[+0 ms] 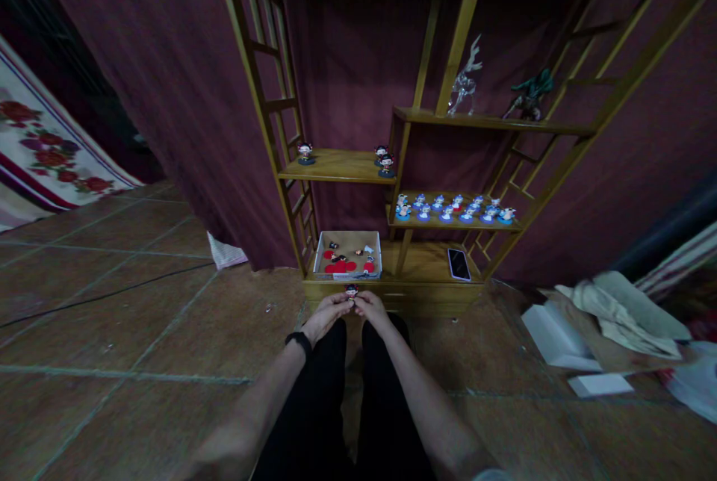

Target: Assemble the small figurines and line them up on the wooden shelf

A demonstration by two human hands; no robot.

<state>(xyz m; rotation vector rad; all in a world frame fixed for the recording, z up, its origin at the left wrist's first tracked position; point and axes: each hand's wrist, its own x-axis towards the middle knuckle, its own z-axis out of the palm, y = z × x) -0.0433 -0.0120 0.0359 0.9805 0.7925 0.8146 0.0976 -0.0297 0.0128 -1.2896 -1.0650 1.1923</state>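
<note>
Doll (351, 291) upright between both hands, just in front of the box (358, 239). Left hand (326, 315) and right hand (370, 306) pinch it low, fingertips nearly meeting. Step in hand, my reading: fitting or adjusting the doll near its base. Next move probably calls for a steady left grip and small fingertip pressure from the right.

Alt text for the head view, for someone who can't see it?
A person's left hand and right hand hold a small dark-haired figurine in front of a wooden shelf unit. On its bottom level sit an open box with red discs and a phone; more figurines stand on the shelves above.
</note>
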